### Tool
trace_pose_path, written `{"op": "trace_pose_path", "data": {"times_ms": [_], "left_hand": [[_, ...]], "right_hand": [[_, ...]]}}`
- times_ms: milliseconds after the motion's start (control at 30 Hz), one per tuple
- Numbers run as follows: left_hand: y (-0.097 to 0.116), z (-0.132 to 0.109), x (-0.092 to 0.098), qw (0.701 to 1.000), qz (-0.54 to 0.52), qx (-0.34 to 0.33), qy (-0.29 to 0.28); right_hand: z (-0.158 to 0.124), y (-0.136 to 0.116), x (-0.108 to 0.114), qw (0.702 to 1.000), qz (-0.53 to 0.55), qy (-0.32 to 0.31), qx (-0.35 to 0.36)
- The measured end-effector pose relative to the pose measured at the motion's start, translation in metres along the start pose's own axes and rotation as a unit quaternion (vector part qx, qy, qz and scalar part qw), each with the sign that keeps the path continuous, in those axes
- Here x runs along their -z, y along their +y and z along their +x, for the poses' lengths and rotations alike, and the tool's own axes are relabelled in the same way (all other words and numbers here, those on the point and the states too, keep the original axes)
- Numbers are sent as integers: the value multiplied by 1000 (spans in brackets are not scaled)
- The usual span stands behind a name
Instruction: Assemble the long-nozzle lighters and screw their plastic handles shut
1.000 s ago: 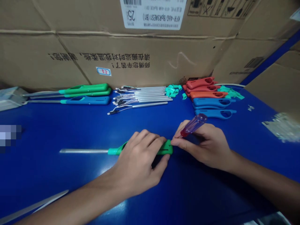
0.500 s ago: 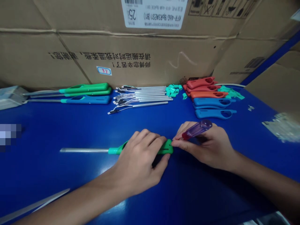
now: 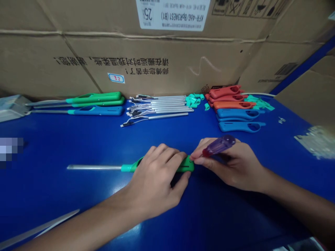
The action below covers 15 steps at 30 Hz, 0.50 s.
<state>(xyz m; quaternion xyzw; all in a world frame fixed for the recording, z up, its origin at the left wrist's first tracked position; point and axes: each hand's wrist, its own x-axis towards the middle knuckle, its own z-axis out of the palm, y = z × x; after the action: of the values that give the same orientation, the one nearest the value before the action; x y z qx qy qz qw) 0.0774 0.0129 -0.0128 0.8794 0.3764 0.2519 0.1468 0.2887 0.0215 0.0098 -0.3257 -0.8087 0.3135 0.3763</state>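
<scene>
A green long-nosed lighter (image 3: 128, 168) lies flat on the blue table, its metal tube pointing left. My left hand (image 3: 159, 174) is closed over the lighter's green handle and covers most of it. Beside the handle's right end, my right hand (image 3: 230, 162) grips a screwdriver (image 3: 218, 145) with a clear purple and red handle. The screwdriver leans, its handle up to the right. Thumb and forefinger pinch near its low end, at the green handle's tip; whether they also hold something small I cannot tell.
Two green lighters and a blue lighter (image 3: 96, 111) lie at the back left. Several metal tubes with wires (image 3: 167, 106), turquoise collars (image 3: 193, 101) and red, orange and blue handle shells (image 3: 239, 126) line the back. A cardboard wall (image 3: 131, 48) stands behind; a clear bag (image 3: 312, 141) sits right.
My right hand has moved slightly left with the screwdriver, and its fingertips now meet the end of the green handle. My left hand stays in place.
</scene>
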Motion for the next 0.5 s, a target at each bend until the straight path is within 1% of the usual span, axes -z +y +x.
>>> {"op": "trace_pose_path", "data": {"times_ms": [100,267,500], "left_hand": [[0,0,0,1000,-2,4,-4],[0,0,0,1000,-4,6,-2],[2,0,0,1000,-5,9,-5]], "right_hand": [[-1,1,-3,1000,-16,21,-13],[-3,2,-9,999,-28,36,-24],[-5,3,-17,998,-18,61,-9]]}}
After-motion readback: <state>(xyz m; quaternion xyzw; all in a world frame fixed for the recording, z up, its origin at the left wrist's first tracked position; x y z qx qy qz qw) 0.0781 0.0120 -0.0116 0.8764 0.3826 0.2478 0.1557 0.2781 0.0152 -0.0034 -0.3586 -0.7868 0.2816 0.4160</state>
